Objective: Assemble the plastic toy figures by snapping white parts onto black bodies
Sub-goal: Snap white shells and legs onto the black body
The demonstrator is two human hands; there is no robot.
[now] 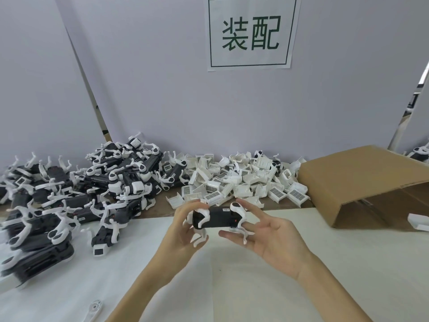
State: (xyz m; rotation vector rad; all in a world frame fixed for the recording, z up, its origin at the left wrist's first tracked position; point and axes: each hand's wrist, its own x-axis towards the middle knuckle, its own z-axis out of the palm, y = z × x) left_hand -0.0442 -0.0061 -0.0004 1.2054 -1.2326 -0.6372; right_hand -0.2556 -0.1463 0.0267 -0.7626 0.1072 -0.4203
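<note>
Above the middle of the table I hold a black toy body [219, 219] with white legs fitted at both ends. My left hand [183, 231] grips its left end, fingers curled around the white leg there. My right hand [271, 235] supports its right end from below and behind, with the fingers spread. A heap of loose white parts [246, 182] lies just beyond, against the wall. To the left spreads a big pile of black bodies with white legs [76, 196].
A tipped cardboard box [362, 180] lies at the right, opening toward me, with a white part [417, 221] at its mouth. One loose white leg [94, 310] rests near the front edge. A paper sign [251, 31] hangs on the wall.
</note>
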